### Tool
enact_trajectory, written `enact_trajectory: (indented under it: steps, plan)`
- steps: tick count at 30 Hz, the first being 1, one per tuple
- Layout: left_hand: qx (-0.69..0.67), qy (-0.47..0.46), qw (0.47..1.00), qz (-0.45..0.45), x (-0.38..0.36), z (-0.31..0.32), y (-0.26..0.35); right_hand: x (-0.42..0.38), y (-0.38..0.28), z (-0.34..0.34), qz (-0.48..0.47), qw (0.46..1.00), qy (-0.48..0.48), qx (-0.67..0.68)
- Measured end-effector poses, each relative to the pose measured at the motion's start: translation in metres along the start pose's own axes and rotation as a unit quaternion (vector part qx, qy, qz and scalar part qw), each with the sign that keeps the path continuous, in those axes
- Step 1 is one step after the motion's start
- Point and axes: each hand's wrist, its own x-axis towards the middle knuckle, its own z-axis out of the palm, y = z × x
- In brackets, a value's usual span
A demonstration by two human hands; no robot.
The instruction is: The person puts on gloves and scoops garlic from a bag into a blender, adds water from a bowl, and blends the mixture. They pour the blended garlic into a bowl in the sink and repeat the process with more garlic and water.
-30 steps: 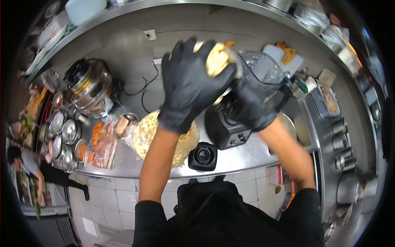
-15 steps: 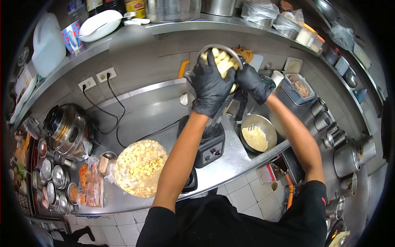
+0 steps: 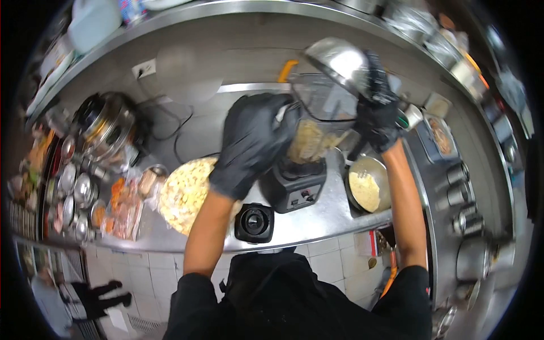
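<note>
Blender jar point(image 3: 317, 122) stands on its black motor base point(image 3: 296, 187) near the middle of the steel counter point(image 3: 334, 218), its lower part filled with pale yellow chunks. Above the jar's mouth a steel bowl point(image 3: 339, 61) is tipped upside down, its rounded bottom facing up. The right hand point(image 3: 378, 110), in a black glove, grips the bowl's far edge with fingers curled round the rim. The left hand point(image 3: 249, 144), also gloved in black, lies against the jar's left side with fingers close together and bent; motion blur hides whether it truly clasps the wall.

Just right of the base sits a round metal pan point(image 3: 368, 190) holding yellowish crumbs. Left of the base lies a clear bag of pale chunks point(image 3: 184, 192), partly behind the left forearm. A black blender lid point(image 3: 255, 222) rests at the counter's front edge. Farther left are small steel cups point(image 3: 71, 198) and a lidded steel pot point(image 3: 105, 127).
</note>
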Motion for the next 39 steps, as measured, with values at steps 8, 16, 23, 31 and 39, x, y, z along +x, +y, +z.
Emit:
enact_trajectory:
  steps: [8, 16, 23, 31, 39]
  plan:
    - [0.111, 0.345, 0.887, -0.287, -0.239, -0.067, -0.174, -0.077, -0.178, 0.099, 0.018, 0.948, -0.258, 0.188]
    - [0.239, 0.174, 0.926, -0.233, -0.265, -0.062, -0.188, -0.164, -0.225, 0.170, -0.093, 0.875, -0.444, 0.171]
    - [0.349, -0.125, 0.929, 0.008, -0.220, -0.056, -0.258, -0.185, -0.225, 0.158, -0.153, 0.900, -0.374, 0.164]
    - [0.253, -0.109, 0.960, 0.051, -0.224, -0.050, -0.239, -0.170, -0.203, 0.144, -0.026, 0.892, -0.371, 0.256]
    - [0.214, -0.277, 0.936, 0.030, -0.233, -0.056, -0.227, -0.154, -0.213, 0.129, -0.027, 0.919, -0.310, 0.243]
